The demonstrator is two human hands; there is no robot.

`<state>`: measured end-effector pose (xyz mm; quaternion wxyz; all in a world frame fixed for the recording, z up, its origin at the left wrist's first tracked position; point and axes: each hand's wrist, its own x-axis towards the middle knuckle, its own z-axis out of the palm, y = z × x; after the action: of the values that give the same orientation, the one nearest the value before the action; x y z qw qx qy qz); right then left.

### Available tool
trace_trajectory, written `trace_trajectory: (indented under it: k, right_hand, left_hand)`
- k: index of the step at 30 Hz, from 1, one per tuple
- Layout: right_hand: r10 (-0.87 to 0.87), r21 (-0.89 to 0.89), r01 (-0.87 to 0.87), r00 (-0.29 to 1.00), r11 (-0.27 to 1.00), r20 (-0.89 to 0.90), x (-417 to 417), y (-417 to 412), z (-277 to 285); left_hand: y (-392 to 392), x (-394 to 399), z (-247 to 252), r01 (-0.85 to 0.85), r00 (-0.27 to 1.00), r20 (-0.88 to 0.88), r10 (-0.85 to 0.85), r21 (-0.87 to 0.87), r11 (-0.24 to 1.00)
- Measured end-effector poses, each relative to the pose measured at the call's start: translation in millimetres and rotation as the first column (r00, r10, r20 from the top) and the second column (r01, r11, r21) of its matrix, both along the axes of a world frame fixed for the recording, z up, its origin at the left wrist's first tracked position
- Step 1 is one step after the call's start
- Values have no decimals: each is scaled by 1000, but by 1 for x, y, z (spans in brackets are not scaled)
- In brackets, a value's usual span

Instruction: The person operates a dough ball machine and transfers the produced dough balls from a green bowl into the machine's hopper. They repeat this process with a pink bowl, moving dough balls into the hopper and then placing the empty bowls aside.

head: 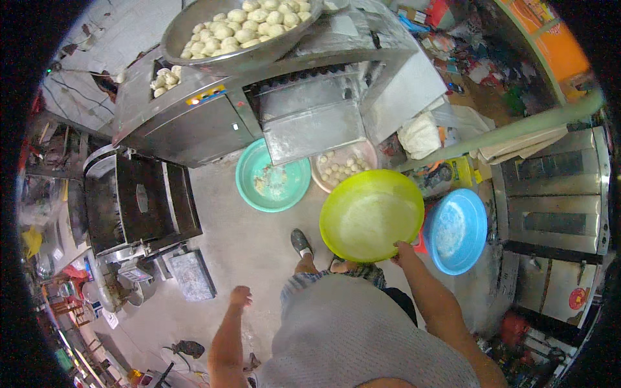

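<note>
My right hand point(401, 254) grips the near rim of a large yellow-green plastic basin point(371, 213). White powder coats the inside of that basin, and it hangs tilted before my right leg. Away on the left, over the bare floor, my left hand point(241, 295) holds nothing, its fingers loosely curled. Beyond the held basin, a pale pink basin point(371, 151) with pale dough balls point(344, 168) is partly covered from view. To its left stands a turquoise basin point(242, 186) with scraps inside. A blue basin point(449, 232) with whitish residue leans at the right.
A metal bowl point(233, 65) heaped with dough balls rests on a steel cabinet point(189, 133). Its slanted metal chute point(313, 133) reaches over the basins. A dark open-topped machine point(145, 194) stands left. A green pole point(509, 131) and a steel oven point(553, 194) are at right.
</note>
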<state>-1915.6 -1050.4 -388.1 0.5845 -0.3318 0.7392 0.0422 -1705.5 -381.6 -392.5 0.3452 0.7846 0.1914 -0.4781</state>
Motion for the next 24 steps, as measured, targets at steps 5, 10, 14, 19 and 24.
trace_trajectory:
  k: [5,10,14,19,24]
  right_hand:
    - [23,-11,-21,975,1000,221,8,-9,14]
    - [98,74,-98,995,992,2,16,-50,-23]
    - [232,20,-236,964,971,134,11,-78,-31]
    - [243,20,-242,970,970,-22,-9,-115,-19]
    - [314,27,-315,949,949,25,-28,-146,-34]
  left_hand:
    - [-36,60,47,983,59,213,-975,155,93]
    - [-76,128,35,-105,988,-120,100,-35,994]
    - [-146,28,0,611,669,323,-670,276,742]
    - [-218,-74,-28,-67,996,-60,73,111,992]
    - [-239,-129,-60,-359,881,-302,364,73,930]
